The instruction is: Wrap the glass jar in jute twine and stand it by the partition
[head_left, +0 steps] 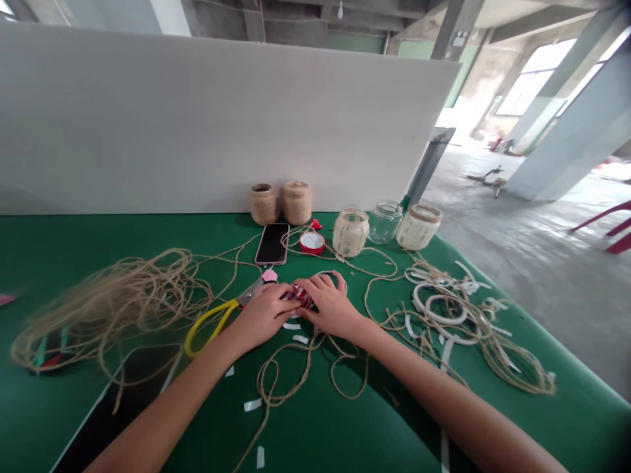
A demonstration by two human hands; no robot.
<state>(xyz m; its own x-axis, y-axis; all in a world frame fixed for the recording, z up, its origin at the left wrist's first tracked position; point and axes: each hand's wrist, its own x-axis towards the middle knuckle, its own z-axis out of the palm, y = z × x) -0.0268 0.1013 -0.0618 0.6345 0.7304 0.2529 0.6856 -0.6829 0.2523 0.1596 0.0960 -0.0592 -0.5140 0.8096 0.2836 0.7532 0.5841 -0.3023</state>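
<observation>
My left hand and my right hand meet at the middle of the table, fingers curled round a small red-and-white jar lid. The fingers cover most of it. A pale ring's edge shows just behind my right fingers. Scissors with yellow handles lie beside my left hand, partly under that forearm. A loose strand of jute twine curls over the table below my hands, among short white tape strips.
A tangled heap of twine lies left, a dark flat panel in front. Farther back stand twine-wrapped jars, a phone, a red lid, and glass jars. White rings lie right. A white board rises behind.
</observation>
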